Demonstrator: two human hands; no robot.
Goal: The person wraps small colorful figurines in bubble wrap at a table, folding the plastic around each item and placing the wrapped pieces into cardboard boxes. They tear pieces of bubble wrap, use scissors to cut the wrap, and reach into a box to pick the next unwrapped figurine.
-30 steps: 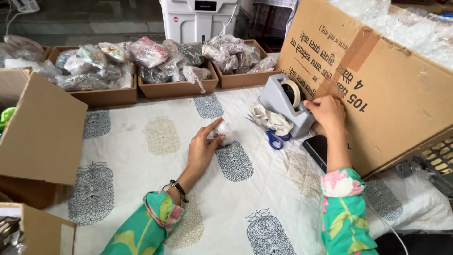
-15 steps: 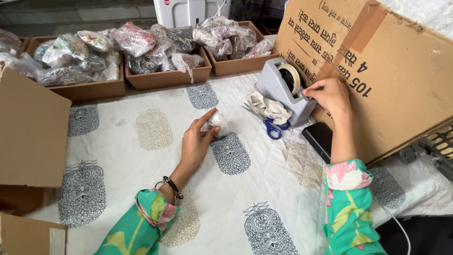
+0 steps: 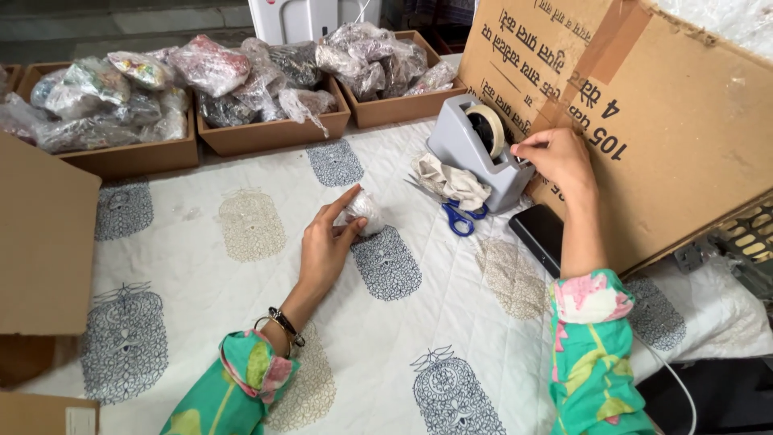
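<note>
Two hands at work on one small wrapped packet, at the step of taking tape.

The left hand [image 3: 326, 250] rests on the quilted table [image 3: 241, 306] and keeps the small clear-wrapped packet [image 3: 364, 211] pressed under thumb and fingers, its grip closed on the packet; the right hand [image 3: 557, 158] is at the grey tape dispenser [image 3: 471, 153], fingers pinched together at the cutter edge, it seems on the tape end; blue scissors [image 3: 459, 217] lie just beside the dispenser; I judge the next move needs a clean pull and tear of tape while the packet is kept from unrolling.
</note>
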